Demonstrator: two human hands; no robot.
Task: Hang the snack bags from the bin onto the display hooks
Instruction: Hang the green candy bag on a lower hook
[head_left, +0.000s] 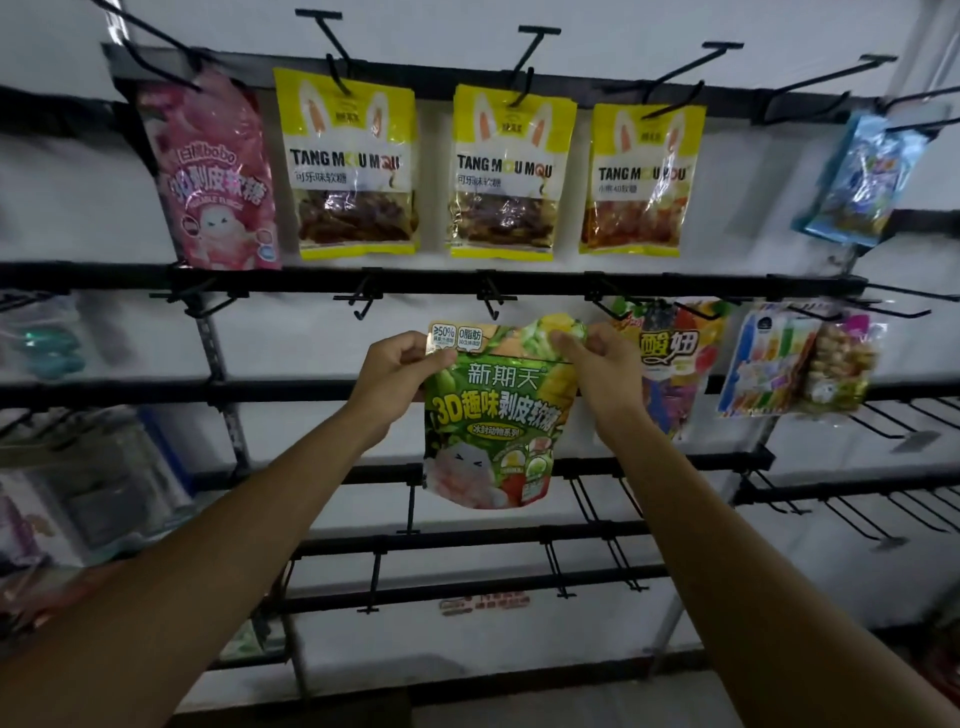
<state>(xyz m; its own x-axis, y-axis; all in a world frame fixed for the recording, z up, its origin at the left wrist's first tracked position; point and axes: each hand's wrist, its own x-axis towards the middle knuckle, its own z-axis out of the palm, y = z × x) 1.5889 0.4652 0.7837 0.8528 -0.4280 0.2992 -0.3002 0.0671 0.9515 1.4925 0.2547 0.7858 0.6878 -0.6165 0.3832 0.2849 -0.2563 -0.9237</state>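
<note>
A white wall (519, 36) backs a black rack (415, 280) of rails and wire hooks, and the light in here is dim.

From the head view, the top rail carries a pink bag (218, 176), three yellow bags (511, 171) side by side, and a blue bag (857, 182) far to the right. On the rail below, a multicoloured bag (670, 364) hangs just right of the person's hands.

Both arms reach up to the second rail. The green snack bag (488, 415) is held in front of the rack, upright, with its long axis running top to bottom and its printed face toward the person. The left hand (400, 374) pinches the bag's top left corner and the right hand (597, 364) pinches the top right. Each is closed on the bag and holds nothing else.

What matters is the empty hook (491, 306) on the second rail. It sits just above the bag's top edge, about midway between the two hands, with its tip pointing out into the room. The bag lies straight below it, near but not touching. I cannot make out a hang hole in the top strip.

By my reckoning the bag must go up a little and then back onto that tip, with both hands sharing the lift evenly. A second free hook (363, 306) stands to the left, nearer the left hand but well off the bag's middle.
</note>
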